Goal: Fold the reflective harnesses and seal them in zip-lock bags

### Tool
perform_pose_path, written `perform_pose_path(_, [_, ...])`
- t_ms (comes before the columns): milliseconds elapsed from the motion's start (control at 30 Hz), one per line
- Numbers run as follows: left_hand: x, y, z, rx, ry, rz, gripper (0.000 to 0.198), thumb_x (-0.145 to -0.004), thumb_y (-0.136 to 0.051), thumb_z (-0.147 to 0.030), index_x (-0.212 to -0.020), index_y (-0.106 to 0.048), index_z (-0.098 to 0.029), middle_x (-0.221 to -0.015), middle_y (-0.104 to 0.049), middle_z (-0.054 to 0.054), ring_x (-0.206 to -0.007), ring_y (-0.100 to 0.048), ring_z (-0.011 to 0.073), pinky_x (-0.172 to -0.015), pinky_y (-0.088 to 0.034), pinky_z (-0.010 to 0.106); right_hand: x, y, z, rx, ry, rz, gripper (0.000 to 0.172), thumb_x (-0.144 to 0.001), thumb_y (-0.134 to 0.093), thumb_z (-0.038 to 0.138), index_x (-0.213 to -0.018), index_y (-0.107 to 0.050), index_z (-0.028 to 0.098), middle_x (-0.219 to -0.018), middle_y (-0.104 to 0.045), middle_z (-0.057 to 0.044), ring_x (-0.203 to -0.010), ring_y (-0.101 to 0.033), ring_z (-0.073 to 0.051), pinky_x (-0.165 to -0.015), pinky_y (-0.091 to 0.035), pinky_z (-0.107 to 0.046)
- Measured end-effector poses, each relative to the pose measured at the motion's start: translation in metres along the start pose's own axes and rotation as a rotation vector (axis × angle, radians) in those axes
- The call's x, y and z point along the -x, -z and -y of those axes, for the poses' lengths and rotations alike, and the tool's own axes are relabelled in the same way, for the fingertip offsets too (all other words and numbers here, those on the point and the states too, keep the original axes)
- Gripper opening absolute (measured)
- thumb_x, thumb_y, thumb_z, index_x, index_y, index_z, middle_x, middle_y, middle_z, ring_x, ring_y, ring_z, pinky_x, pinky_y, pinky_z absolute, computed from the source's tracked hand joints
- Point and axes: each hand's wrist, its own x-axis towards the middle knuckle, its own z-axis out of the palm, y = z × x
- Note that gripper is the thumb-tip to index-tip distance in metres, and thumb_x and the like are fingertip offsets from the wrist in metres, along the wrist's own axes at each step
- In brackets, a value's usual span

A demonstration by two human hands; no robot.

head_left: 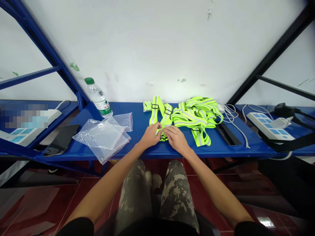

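While both hands work at the lower end of a neon-yellow strap (160, 114), the left hand (148, 136) and right hand (176, 139) sit almost touching, just behind the front edge of the blue desk (137, 121). Each grip is narrow, pinched on the strap's flat webbing, which carries a silver reflective stripe and black slider buckles. The strap runs from near the wall (147, 49) down to the hands, its end partly hidden beneath them. Just to its right, a tangled pile (197, 114) of the same glossy webbing spreads towards the right hand, with one loop reaching almost to the front edge. Left of the left hand, crinkled clear zip bags (100, 137) lie flat near the hand, not touching it, and a ribbed plastic bottle (97, 98) with a green cap stands upright behind them. A dark phone (61, 139) lies further left, close to the desk's edge. Right of the pile, a slim black case (227, 135) lies beside loose white cables (230, 113), and a white power strip (269, 126) sits further along, well apart from the hands.
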Motion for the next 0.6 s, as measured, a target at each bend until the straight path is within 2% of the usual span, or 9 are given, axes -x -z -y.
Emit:
perform_pose_path(67, [0.0, -0.001, 0.002, 0.02, 0.017, 0.007, 0.012, -0.094, -0.042, -0.023, -0.103, -0.05, -0.019, -0.101, -0.063, 0.007, -0.098, -0.057, 0.0223, -0.091, -0.045, 0.038, 0.006, 0.003, 0.002, -0.002, 0.043, 0.055, 0.037, -0.1, -0.049, 0.034, -0.131, -0.063, 0.02, -0.134, -0.063, -0.011, -0.124, -0.057, -0.026, -0.109, -0.046, -0.045])
perform_pose_path(167, [0.0, -0.002, 0.004, 0.025, 0.035, 0.033, 0.011, -0.094, -0.041, -0.022, -0.101, -0.05, -0.02, -0.1, -0.063, 0.006, -0.098, -0.057, 0.0221, -0.091, -0.045, 0.038, 0.013, 0.007, 0.002, -0.003, 0.066, 0.126, 0.057, -0.092, -0.061, 0.046, -0.14, -0.054, 0.016, -0.146, -0.051, -0.015, -0.135, -0.05, -0.03, -0.112, -0.044, -0.046])
perform_pose_path(233, [0.0, -0.001, 0.003, 0.017, 0.03, 0.031, 0.009, -0.095, -0.043, -0.022, -0.099, -0.05, -0.021, -0.099, -0.063, 0.006, -0.097, -0.057, 0.0218, -0.09, -0.045, 0.037, 0.015, 0.008, 0.0, -0.004, 0.058, 0.146, 0.052, -0.094, -0.059, 0.043, -0.138, -0.055, 0.015, -0.145, -0.053, -0.016, -0.134, -0.051, -0.029, -0.112, -0.045, -0.045])
perform_pose_path(367, [0.005, 0.001, -0.001, -0.049, -0.02, -0.052, 0.01, -0.097, -0.043, -0.025, -0.096, -0.051, -0.019, -0.095, -0.061, 0.007, -0.092, -0.057, 0.0204, -0.086, -0.045, 0.034, 0.011, 0.008, -0.004, -0.014, 0.052, 0.157, 0.04, -0.098, -0.052, 0.034, -0.133, -0.058, 0.014, -0.135, -0.06, -0.015, -0.126, -0.057, -0.027, -0.109, -0.048, -0.044])
perform_pose_path(600, [0.011, -0.001, -0.011, -0.444, -0.076, -0.185, 0.03, -0.103, -0.034, -0.026, -0.084, -0.055, -0.017, -0.088, -0.062, 0.01, -0.087, -0.055, 0.0225, -0.08, -0.042, 0.036, 0.003, 0.004, -0.008, -0.028, 0.091, 0.099, 0.034, -0.099, -0.049, 0.032, -0.125, -0.062, 0.014, -0.124, -0.066, -0.015, -0.124, -0.055, -0.029, -0.109, -0.045, -0.049])
